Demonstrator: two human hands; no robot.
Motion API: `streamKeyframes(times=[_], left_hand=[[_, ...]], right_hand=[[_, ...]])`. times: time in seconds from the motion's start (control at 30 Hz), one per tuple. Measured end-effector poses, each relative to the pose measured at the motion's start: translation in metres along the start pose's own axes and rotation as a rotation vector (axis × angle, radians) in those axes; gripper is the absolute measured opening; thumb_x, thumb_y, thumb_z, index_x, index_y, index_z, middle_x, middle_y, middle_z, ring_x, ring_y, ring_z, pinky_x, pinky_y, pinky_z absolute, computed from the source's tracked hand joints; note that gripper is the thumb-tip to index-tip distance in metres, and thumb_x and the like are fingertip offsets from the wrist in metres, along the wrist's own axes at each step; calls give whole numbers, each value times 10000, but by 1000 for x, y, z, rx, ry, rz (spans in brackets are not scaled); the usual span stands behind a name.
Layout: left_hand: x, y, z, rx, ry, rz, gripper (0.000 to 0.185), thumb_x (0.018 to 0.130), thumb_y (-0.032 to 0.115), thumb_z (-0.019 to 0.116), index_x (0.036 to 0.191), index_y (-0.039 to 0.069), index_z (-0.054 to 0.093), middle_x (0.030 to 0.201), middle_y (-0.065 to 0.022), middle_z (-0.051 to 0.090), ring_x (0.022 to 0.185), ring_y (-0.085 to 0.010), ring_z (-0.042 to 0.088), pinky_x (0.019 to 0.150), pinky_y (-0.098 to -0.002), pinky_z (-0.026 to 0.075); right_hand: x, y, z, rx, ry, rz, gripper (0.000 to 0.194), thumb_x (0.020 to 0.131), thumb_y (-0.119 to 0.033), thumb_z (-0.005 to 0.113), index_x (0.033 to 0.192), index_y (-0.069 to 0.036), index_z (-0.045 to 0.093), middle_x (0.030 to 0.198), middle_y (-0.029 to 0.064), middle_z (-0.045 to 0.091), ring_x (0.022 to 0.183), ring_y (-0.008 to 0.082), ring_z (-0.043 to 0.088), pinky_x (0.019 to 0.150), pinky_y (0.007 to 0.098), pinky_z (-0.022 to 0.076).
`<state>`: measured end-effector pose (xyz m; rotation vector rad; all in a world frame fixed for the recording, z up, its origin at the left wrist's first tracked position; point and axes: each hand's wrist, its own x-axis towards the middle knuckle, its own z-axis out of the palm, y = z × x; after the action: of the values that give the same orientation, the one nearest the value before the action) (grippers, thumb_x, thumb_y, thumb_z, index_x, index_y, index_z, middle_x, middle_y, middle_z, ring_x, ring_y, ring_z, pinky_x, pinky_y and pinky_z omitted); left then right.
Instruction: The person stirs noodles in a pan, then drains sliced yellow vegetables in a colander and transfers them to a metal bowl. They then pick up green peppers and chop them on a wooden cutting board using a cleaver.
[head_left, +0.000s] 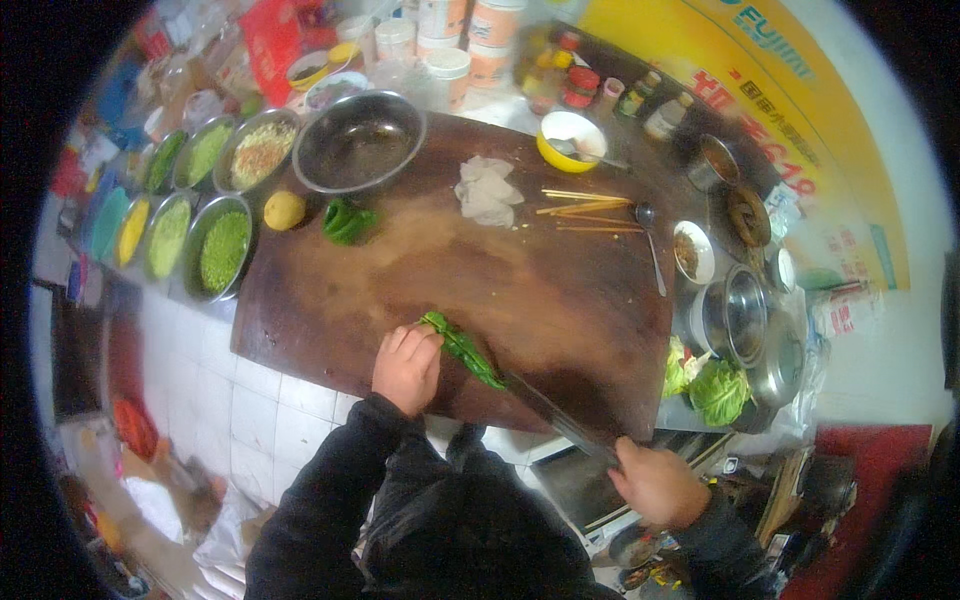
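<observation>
A long green chili pepper lies slantwise near the front edge of the dark wooden board. My left hand has its fingers on the pepper's upper left end. My right hand grips the handle end of a long knife, whose blade reaches up and left so that its tip is at the pepper's lower right end; whether they touch, I cannot tell. The knife's handle is mostly hidden in the hand. Farther back on the board are a curled green pepper and a round yellow fruit or vegetable.
A large steel bowl stands at the board's back left, beside steel bowls of chopped food. Crumpled tissue, chopsticks, a spoon and a yellow bowl lie farther back. Leafy greens and a steel pot are right.
</observation>
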<state>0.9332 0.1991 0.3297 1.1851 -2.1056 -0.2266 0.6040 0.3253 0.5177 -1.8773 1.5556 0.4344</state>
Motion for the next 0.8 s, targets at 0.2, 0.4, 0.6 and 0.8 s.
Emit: streamKeyframes(times=[0.2,0.4,0.6,0.8], left_hand=[[42,1,-23,40,-230,187,327,790,29,711,1101,44,611,1177,-136,646,1184,-353,573,975,-490,465],[43,20,4,76,-240,-262,328,798,125,773,1064,53,596,1081,-148,635,1101,-372,574,931,-474,459],[54,-20,-8,51,101,-359,357,823,109,747,1129,35,580,1109,-192,584,1092,-400,539,938,-481,450],[100,-122,-41,84,224,-585,355,841,46,718,1159,27,563,1179,-205,614,1165,-410,548,985,-465,457]], right_hand=[[-42,21,23,227,81,112,275,950,-215,679,1021,-28,489,781,212,681,772,451,684,648,547,527],[-23,-15,64,627,363,260,266,935,-187,702,1032,-4,535,758,202,671,735,432,683,637,505,514],[5,-38,76,654,485,183,249,938,-150,700,912,-9,498,635,152,631,561,308,659,543,406,484],[6,-45,83,671,513,182,227,918,-126,718,968,-10,530,672,153,646,596,316,665,555,413,493]])
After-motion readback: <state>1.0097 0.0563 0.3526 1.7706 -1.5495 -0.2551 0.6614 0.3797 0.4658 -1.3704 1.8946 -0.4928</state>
